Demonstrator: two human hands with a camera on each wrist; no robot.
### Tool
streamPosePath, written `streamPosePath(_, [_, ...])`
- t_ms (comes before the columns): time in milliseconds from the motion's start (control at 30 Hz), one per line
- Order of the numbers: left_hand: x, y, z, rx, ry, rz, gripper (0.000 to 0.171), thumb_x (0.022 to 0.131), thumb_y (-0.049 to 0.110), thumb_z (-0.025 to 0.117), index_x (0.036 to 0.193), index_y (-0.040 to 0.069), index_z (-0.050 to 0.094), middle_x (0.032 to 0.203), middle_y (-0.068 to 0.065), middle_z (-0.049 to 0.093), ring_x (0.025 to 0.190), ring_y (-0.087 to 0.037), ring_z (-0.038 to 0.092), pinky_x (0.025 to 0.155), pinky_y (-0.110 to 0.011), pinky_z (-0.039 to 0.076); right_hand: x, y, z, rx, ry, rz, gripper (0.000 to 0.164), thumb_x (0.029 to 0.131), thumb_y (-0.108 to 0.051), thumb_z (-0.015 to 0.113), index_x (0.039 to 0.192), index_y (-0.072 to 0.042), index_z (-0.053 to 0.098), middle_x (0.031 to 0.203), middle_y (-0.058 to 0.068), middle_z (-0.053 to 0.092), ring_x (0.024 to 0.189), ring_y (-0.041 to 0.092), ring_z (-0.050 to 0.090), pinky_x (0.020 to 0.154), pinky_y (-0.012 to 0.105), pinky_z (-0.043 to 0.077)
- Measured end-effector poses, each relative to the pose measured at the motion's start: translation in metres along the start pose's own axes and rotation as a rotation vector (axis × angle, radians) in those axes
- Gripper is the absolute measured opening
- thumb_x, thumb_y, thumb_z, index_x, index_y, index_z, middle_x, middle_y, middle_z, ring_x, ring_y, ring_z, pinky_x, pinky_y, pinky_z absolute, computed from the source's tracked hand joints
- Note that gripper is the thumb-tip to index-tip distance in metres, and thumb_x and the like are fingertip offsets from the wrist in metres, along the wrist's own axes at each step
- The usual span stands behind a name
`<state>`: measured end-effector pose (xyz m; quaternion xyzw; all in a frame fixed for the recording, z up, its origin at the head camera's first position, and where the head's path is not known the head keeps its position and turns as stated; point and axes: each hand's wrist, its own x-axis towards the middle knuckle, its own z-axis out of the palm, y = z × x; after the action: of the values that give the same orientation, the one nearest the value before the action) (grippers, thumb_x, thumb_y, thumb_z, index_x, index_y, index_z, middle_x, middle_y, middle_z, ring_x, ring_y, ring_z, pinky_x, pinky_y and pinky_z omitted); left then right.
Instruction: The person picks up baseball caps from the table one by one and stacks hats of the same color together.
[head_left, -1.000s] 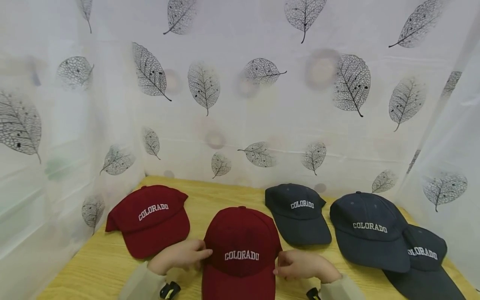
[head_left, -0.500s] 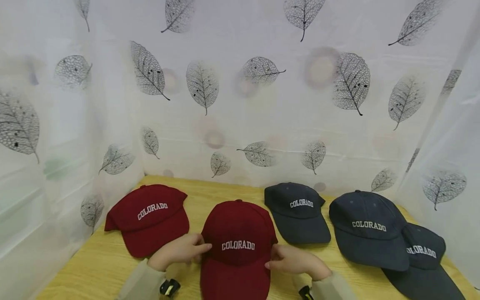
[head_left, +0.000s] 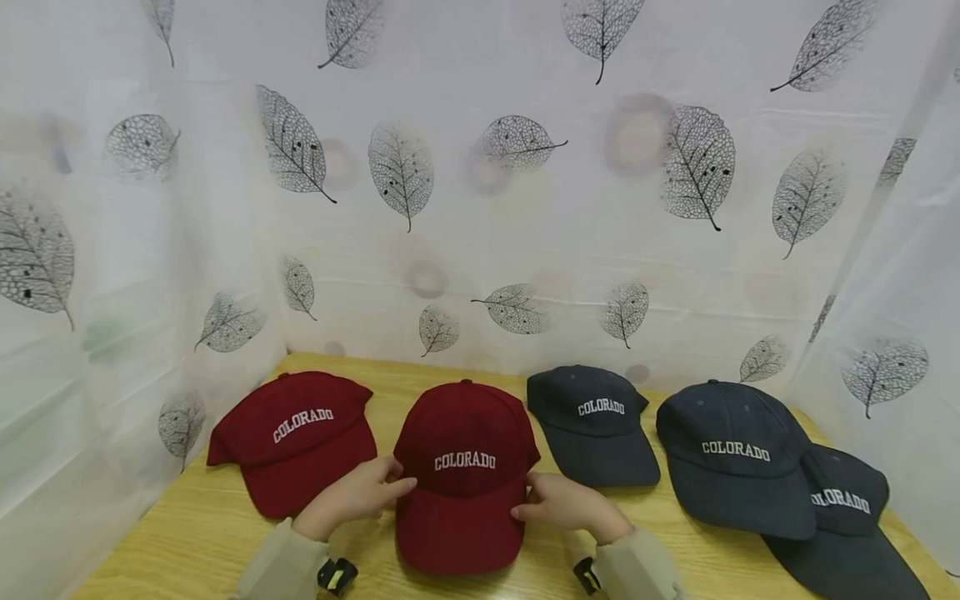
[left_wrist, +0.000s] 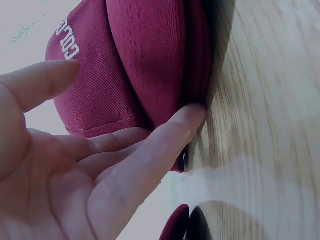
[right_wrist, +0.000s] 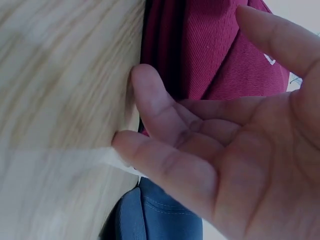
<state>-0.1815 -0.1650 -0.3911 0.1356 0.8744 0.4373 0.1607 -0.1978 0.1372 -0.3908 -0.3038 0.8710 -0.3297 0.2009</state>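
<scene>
A red baseball cap (head_left: 465,442) with white COLORADO lettering sits in the middle of the table, its brim facing me. My left hand (head_left: 362,493) is at its left side; in the left wrist view that hand's fingers (left_wrist: 150,160) reach along the cap's lower edge, the thumb standing apart from them. On the opposite side, my right hand (head_left: 566,504) touches the cap near the brim's corner. Its fingers (right_wrist: 155,105) are loosely bent low by the tabletop in the right wrist view, with the thumb spread away. Part of the fingers is hidden behind the cap's sides in the head view.
Another red cap (head_left: 300,437) lies at the left. Dark blue caps stand to the right: one cap (head_left: 596,425) farther back, and a larger cap (head_left: 731,458) overlapping a third cap (head_left: 847,521). A leaf-patterned curtain (head_left: 465,225) encloses the wooden table (head_left: 172,542).
The middle red cap has moved away from me across the table with both hands at its sides, and its whole brim now shows. The other caps have stayed put.
</scene>
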Motion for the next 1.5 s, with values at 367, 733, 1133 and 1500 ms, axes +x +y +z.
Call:
streamPosePath(367, [0.003, -0.005, -0.001, 0.023, 0.015, 0.018, 0.038, 0.089, 0.032, 0.054, 0.100, -0.004, 0.051, 0.082, -0.006, 0.052, 0.069, -0.019, 0.052, 0.056, -0.033, 0.045, 0.004, 0.000, 0.004, 0.000, 0.002, 0.013, 0.030, 0.085, -0.022, 0.059, 0.100, 0.002, 0.050, 0.062, -0.004, 0.043, 0.050, 0.008, 0.035, 0.047, 0.023, 0.027])
streamPosePath(733, [0.001, -0.005, -0.001, 0.073, 0.017, 0.064, 0.029, 0.089, 0.030, 0.054, 0.088, 0.002, 0.051, 0.071, -0.004, 0.051, 0.060, -0.019, 0.050, 0.052, -0.033, 0.042, 0.003, 0.002, 0.007, -0.014, 0.014, 0.018, 0.035, 0.084, -0.023, 0.060, 0.103, 0.004, 0.049, 0.061, -0.005, 0.043, 0.051, 0.008, 0.036, 0.049, 0.024, 0.028])
streamPosePath(1133, [-0.005, -0.005, -0.016, 0.451, 0.333, 0.126, 0.022, 0.076, 0.017, 0.067, 0.090, 0.004, 0.056, 0.076, -0.002, 0.051, 0.071, -0.015, 0.046, 0.065, -0.034, 0.042, 0.003, 0.004, 0.008, -0.020, 0.018, 0.020, 0.043, 0.083, -0.024, 0.061, 0.110, 0.006, 0.047, 0.059, -0.007, 0.042, 0.049, 0.007, 0.035, 0.048, 0.022, 0.027])
streamPosePath(1500, [-0.013, -0.016, -0.027, 0.638, 0.267, 0.000, 0.044, 0.057, 0.010, 0.079, 0.095, 0.005, 0.056, 0.085, -0.009, 0.044, 0.080, -0.028, 0.039, 0.060, -0.044, 0.042, 0.004, 0.003, 0.009, -0.026, 0.019, 0.032, 0.047, 0.082, -0.024, 0.062, 0.112, 0.008, 0.047, 0.059, -0.007, 0.042, 0.050, 0.007, 0.035, 0.048, 0.022, 0.027])
